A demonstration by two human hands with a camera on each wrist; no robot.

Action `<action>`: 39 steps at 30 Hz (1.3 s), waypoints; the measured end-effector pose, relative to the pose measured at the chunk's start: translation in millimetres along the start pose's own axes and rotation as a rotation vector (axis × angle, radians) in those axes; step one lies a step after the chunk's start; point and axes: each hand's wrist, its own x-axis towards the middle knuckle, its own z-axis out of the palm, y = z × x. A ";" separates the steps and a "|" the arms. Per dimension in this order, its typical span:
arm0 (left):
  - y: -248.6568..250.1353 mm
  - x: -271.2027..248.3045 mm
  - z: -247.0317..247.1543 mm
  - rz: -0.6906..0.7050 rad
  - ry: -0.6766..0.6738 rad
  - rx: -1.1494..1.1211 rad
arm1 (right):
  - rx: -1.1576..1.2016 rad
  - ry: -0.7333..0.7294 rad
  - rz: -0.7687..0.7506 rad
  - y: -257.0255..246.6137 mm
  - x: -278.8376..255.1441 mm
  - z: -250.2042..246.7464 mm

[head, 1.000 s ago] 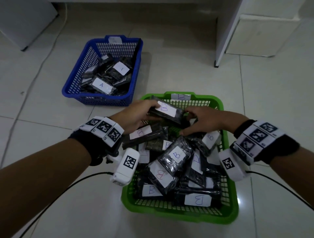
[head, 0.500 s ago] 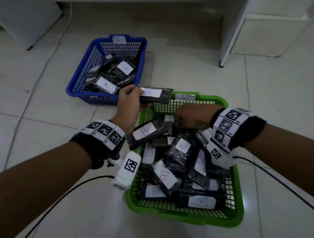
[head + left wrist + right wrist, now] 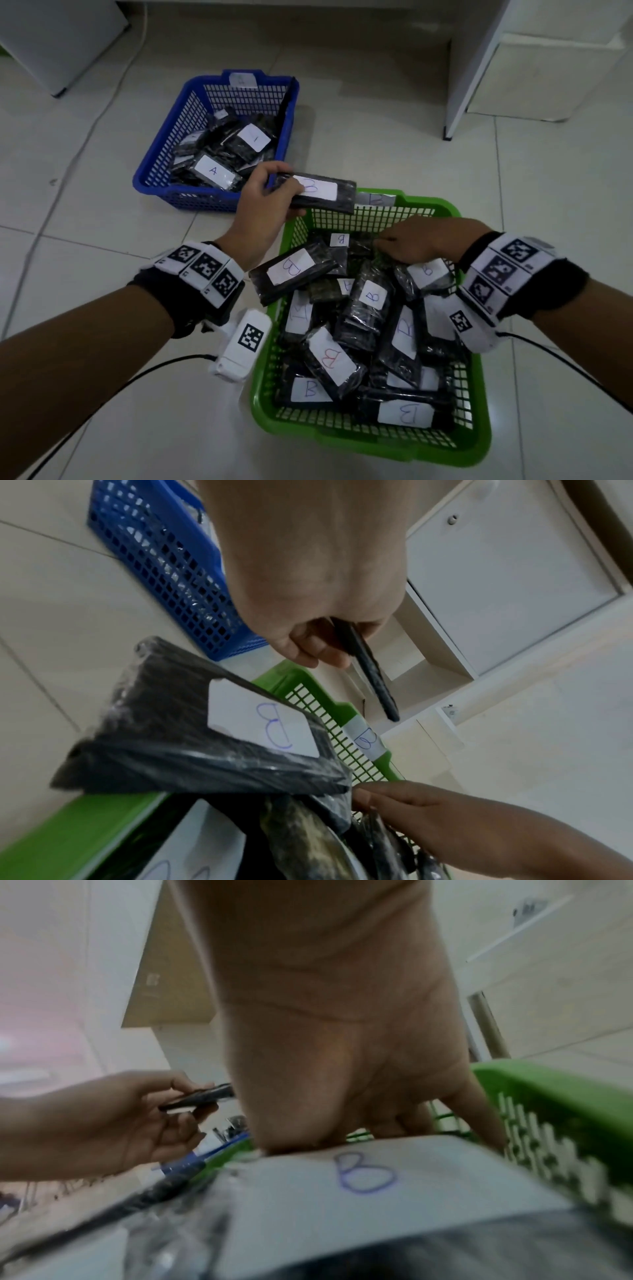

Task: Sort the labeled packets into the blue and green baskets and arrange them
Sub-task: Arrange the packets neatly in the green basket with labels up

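Observation:
My left hand (image 3: pixel 279 192) grips a black packet labelled B (image 3: pixel 322 193) by its left end and holds it level above the far left corner of the green basket (image 3: pixel 376 445). The left wrist view shows this packet (image 3: pixel 369 669) edge-on between thumb and fingers. The green basket is heaped with B packets; one B packet (image 3: pixel 294 270) leans over its left rim. My right hand (image 3: pixel 407 245) reaches into the basket's far end, its stretched fingers touching the packets there. The blue basket (image 3: pixel 191 202) at far left holds packets, one labelled A (image 3: pixel 214 171).
A white cabinet (image 3: pixel 479 68) stands at the far right and a grey unit (image 3: pixel 51 34) at the far left. A thin cable (image 3: pixel 113 99) runs over the tiled floor on the left. Black wrist-camera cables trail near both forearms.
My left hand has lifted the B packet out of the green basket, up and to the left. My right hand has let go of it and now lies in the basket's far end.

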 end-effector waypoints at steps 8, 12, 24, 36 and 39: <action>-6.5 -2.5 17.4 0.208 -0.310 0.513 | 0.044 0.016 -0.085 8.8 -28.5 16.3; -13.3 -3.4 29.6 0.264 -0.407 0.679 | -0.039 0.039 -0.067 7.7 -34.8 20.4; -37.3 10.9 45.6 0.257 -0.433 0.878 | -0.172 0.000 0.085 0.5 -29.3 16.0; -35.9 11.5 36.2 0.345 -0.476 0.989 | -0.097 0.064 0.280 -12.4 1.7 17.8; -34.0 10.7 35.7 0.318 -0.498 0.969 | -0.038 0.036 0.295 -8.1 4.2 15.9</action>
